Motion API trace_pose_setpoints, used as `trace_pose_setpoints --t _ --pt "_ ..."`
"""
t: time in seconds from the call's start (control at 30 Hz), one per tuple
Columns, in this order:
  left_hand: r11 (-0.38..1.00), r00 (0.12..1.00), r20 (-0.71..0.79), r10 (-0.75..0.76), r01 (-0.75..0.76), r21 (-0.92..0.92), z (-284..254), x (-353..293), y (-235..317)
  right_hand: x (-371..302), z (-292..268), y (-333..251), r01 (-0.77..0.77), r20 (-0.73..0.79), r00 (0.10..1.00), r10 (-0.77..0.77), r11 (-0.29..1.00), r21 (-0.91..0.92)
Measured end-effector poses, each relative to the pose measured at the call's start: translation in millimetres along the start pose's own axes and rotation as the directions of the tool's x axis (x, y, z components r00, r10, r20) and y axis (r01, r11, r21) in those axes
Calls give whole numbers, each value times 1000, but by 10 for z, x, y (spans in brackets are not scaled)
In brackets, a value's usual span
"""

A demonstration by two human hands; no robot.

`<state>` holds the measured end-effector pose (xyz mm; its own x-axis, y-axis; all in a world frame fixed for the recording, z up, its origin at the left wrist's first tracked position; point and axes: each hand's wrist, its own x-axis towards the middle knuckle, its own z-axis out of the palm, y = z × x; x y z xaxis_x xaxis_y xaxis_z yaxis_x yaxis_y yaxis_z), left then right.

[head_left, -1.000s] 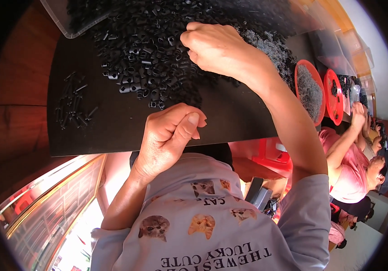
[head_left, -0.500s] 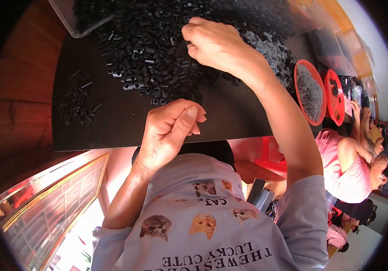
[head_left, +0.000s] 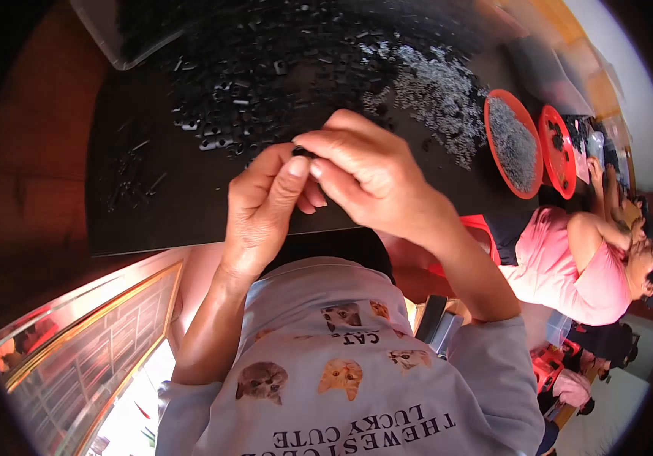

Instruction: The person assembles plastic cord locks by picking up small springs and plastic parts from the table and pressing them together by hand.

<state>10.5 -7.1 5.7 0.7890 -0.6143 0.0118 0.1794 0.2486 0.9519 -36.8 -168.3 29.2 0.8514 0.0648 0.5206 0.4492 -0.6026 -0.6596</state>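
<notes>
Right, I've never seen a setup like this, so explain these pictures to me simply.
There's no machine here: these are a person's bare left hand and right hand. One fisheye camera, worn on the head, looks down, so straight edges bend. The dark table bears small black parts in a broad spread, thin black sticks at the left, and a heap of small grey pieces towards the right. Farther right are a red basin of grey bits and a second red basin with some dark items. Both hands pinch a small black piece, mostly hidden.
</notes>
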Motion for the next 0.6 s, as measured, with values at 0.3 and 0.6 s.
trace_pose_setpoints --t 0.3,0.6 --pt "997 997 13 72 -72 28 -55 -53 -26 -90 -674 204 -121 -52 992 113 973 -195" --pt "996 998 49 25 -29 87 -36 -40 -34 -1 -952 534 -106 188 918 349 672 -733"
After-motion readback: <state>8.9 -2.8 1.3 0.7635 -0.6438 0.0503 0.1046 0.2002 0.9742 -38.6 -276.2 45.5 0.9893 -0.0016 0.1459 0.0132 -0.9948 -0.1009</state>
